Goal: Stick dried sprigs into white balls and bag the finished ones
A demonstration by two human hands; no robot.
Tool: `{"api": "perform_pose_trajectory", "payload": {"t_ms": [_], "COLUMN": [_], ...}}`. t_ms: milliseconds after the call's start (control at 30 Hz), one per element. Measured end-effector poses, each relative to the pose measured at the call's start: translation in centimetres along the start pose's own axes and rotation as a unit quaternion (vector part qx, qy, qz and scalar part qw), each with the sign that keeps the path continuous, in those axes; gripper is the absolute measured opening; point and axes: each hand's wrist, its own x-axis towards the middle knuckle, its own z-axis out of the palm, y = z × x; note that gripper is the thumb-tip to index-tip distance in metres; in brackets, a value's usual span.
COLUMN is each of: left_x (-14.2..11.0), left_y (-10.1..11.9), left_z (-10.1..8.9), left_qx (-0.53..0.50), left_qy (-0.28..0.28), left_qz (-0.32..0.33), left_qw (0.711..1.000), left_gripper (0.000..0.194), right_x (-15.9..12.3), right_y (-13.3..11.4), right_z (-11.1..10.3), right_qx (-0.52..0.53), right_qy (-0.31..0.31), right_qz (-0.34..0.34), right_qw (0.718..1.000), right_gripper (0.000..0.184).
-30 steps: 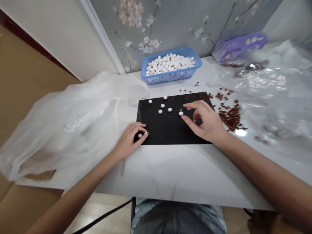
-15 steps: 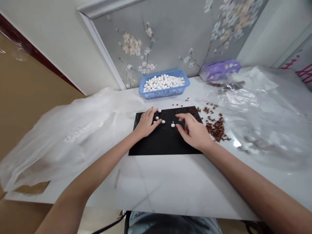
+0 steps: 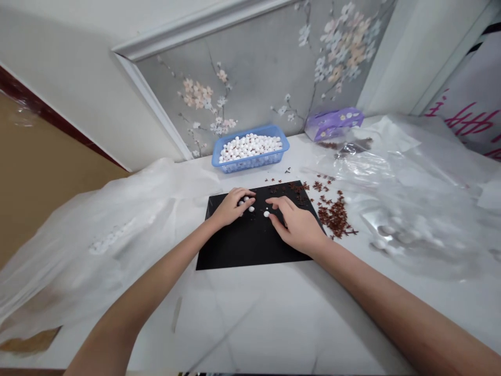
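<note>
Left hand (image 3: 229,209) shifted to three visible white balls (image 3: 251,209) | right hand (image 3: 298,225) beside one ball (image 3: 266,214) | both hands unclosed

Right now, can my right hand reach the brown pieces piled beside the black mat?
Probably yes: the brown pieces lie uncovered close beside the right hand, with nothing visible standing between them.

small white balls (image 3: 251,209) close together, single white ball (image 3: 266,214) to their right, black board (image 3: 250,245) beneath
</note>
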Motion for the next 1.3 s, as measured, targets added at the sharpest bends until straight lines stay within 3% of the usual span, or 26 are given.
{"api": "perform_pose_trajectory", "payload": {"t_ms": [133,267,467,700,967,1033,1133,1267,1300], "left_x": [-1.0,-1.6,-1.9,-1.5,-0.1,0.4,2.8,9.3,11.1], "left_y": [1.4,2.3,1.8,2.2,4.1,4.0,3.8,3.3,3.0], "left_z": [-0.1,0.1,0.2,0.0,1.9,1.4,-1.0,-5.9,-7.0], "left_qx": [0.003,0.084,0.205,0.249,0.323,0.327,0.345,0.358,0.325], "left_qy": [-0.02,-0.048,-0.06,-0.055,-0.084,-0.068,-0.006,0.135,0.179], "left_qz": [0.035,0.08,0.072,0.08,0.202,0.193,0.149,0.036,-0.024], "left_qw": [0.999,0.992,0.974,0.963,0.921,0.922,0.927,0.923,0.928], "left_gripper": [0.032,0.039,0.031,0.036,0.043,0.042,0.042,0.051,0.05], "right_x": [0.0,0.0,0.0,0.0,0.2,0.3,0.4,0.5,0.6], "right_y": [0.0,0.1,0.3,0.4,0.7,0.7,0.7,0.9,0.9], "right_z": [0.0,0.1,0.1,0.2,-0.1,0.0,0.6,1.3,1.3], "right_qx": [0.0,0.007,0.006,0.001,0.004,0.005,0.01,0.044,0.05], "right_qy": [0.006,0.005,0.007,0.023,0.08,0.095,0.106,0.089,0.083], "right_qz": [-0.001,0.005,0.01,0.002,0.003,-0.002,-0.003,0.015,0.02], "right_qw": [1.0,1.0,1.0,1.0,0.997,0.995,0.994,0.995,0.995], "right_gripper": [0.028,0.029,0.029,0.028,0.025,0.024,0.023,0.024,0.024]}}
